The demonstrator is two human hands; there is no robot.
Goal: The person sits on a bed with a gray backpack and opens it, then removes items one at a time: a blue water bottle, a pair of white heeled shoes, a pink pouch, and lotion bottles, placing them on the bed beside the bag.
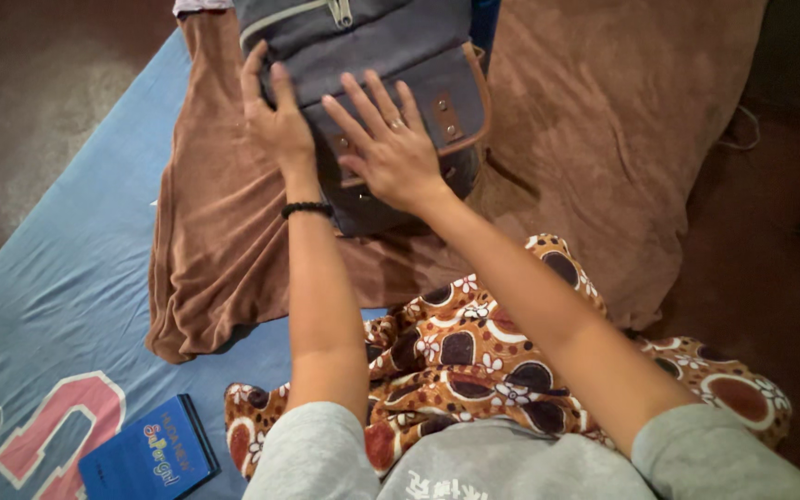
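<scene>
A grey backpack (391, 46) with brown leather trim and a zip lies on a brown towel (585, 120) in front of me. My left hand (275, 116) rests flat on the bag's left side, fingers spread; a black bead bracelet circles that wrist. My right hand (391, 143), wearing a ring, lies flat on the bag's front pocket with fingers apart. Neither hand grips anything.
The brown towel lies over a blue sheet (57, 278) with large pink lettering. A blue book (148, 460) sits at the lower left. A brown patterned cloth (474, 352) covers my lap. Dark floor surrounds the sheet.
</scene>
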